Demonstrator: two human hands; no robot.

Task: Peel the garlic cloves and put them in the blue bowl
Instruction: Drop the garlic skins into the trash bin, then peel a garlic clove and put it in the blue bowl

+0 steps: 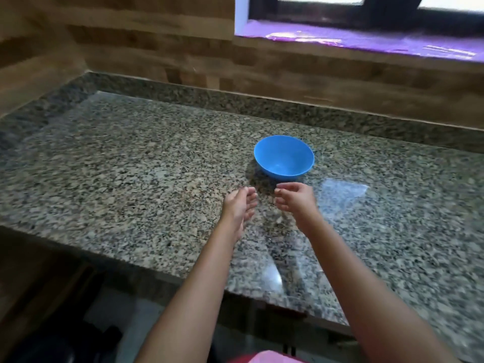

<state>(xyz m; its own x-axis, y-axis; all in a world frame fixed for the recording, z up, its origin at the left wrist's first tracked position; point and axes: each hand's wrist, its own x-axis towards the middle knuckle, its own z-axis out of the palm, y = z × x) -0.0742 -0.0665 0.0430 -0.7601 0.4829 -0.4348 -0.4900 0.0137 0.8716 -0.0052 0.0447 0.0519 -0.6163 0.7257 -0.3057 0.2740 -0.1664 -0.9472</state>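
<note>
Granite counter [131, 158]: left hand [239, 205], right hand [294, 199] outstretched, fingers loose.

The scene is lit dimly and unevenly, chiefly by daylight from the window [366, 6] at the upper right, whose panes are blown out to white. A purple tint is cast on the sill [366, 39]. Pale glare patches are seen on the polished tabletop [131, 158], right of and below the hands. A soft shadow is thrown left of the blue bowl [284, 157]. Motion blur is spread throughout, strongest on the wall and edges, where lines are bent by the wide lens.
</note>
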